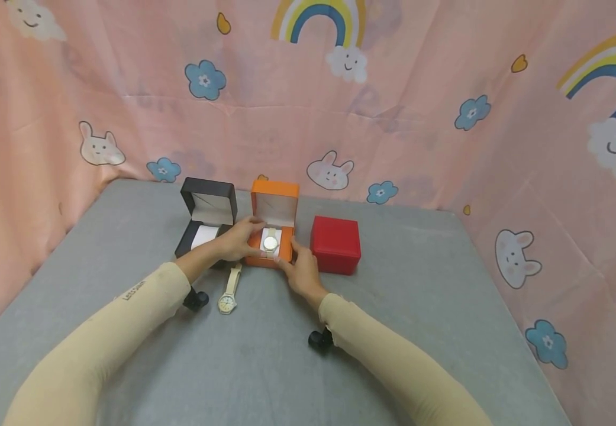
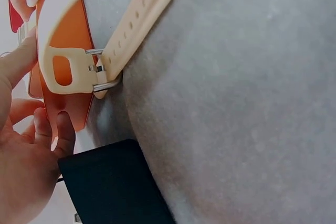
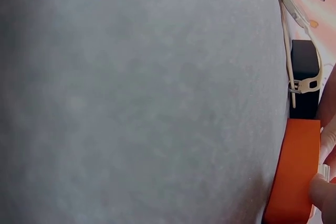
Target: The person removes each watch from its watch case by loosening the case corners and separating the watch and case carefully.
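Note:
An orange watch box [image 1: 276,188] stands with its lid raised. Inside it, a light-strapped watch [image 1: 270,243] sits round a white cushion [image 1: 278,235]. My left hand [image 1: 235,239] grips the box's left side, its thumb at the front by the cushion and its fingers toward the back. On the right side, my right hand [image 1: 303,271] holds the box, thumb over the front edge near the cushion. A second cream watch [image 1: 227,303] lies buckled on the table in front; its buckle [image 2: 73,72] looms near in the left wrist view.
Left of the orange box, a black watch box [image 1: 209,188] is open with a white cushion [image 1: 204,235] inside, partly behind my left hand. A closed red box [image 1: 335,244] stands close on the right. A patterned pink curtain [image 1: 265,136] borders the grey table [image 1: 265,367].

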The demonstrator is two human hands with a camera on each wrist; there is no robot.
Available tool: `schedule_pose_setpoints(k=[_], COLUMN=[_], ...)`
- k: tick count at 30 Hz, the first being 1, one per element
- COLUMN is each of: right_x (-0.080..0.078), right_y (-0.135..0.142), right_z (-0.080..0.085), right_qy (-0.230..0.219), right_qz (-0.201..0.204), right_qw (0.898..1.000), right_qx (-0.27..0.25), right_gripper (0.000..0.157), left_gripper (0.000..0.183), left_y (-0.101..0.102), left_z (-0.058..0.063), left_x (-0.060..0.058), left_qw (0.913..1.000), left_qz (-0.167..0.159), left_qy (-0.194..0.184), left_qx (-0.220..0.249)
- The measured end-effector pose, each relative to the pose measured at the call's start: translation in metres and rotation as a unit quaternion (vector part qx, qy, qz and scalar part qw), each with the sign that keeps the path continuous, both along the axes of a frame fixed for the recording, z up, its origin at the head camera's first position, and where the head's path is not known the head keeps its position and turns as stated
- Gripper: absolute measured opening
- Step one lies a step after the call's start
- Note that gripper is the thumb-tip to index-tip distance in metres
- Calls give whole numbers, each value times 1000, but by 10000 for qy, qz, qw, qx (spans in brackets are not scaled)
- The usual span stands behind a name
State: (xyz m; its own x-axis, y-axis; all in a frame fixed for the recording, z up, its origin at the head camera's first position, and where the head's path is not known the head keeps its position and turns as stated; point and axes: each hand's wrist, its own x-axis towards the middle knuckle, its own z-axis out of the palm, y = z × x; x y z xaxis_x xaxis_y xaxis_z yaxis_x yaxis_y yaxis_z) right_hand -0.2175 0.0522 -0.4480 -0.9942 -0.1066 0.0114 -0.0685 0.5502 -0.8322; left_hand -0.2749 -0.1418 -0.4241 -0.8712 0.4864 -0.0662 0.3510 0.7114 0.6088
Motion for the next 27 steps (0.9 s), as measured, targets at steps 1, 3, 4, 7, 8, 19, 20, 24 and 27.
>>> schedule_pose_setpoints(k=[1,3,4,7,8,19,20,24,27], right_x=[0,0,0,1,1,2,2,0,-2], right_y=[0,1,1,1,1,2,3,3,3], right_z=[0,0,0,0,0,-5,-6,-5,-4], right_qy=[19,59,75,88,84,236,239,350,371], right_qz=[-6,-6,-2,38,48,54,63,78,82], right_qw=[10000,10000,10000,9999,9999,9993,9993,9988,9987], right_qx=[9,20,26,49,67,276,292,333,334], right_gripper=[72,72,72,73,73,71,71,71,71], left_gripper=[81,81,81,78,77,71,71,74,76], left_y=[0,1,2,2,2,-1,0,1,2], left_z=[1,2,3,5,4,-3,-3,-2,1], left_x=[0,1,2,4,4,8,9,8,8], left_qw=[10000,10000,10000,10000,10000,9995,9995,9991,9987], left_qz=[-5,5,25,40,47,122,142,151,160], left_qy=[-15,-30,-45,2,15,246,261,404,479], left_qx=[-15,-37,-38,-56,-50,122,116,10,-104])
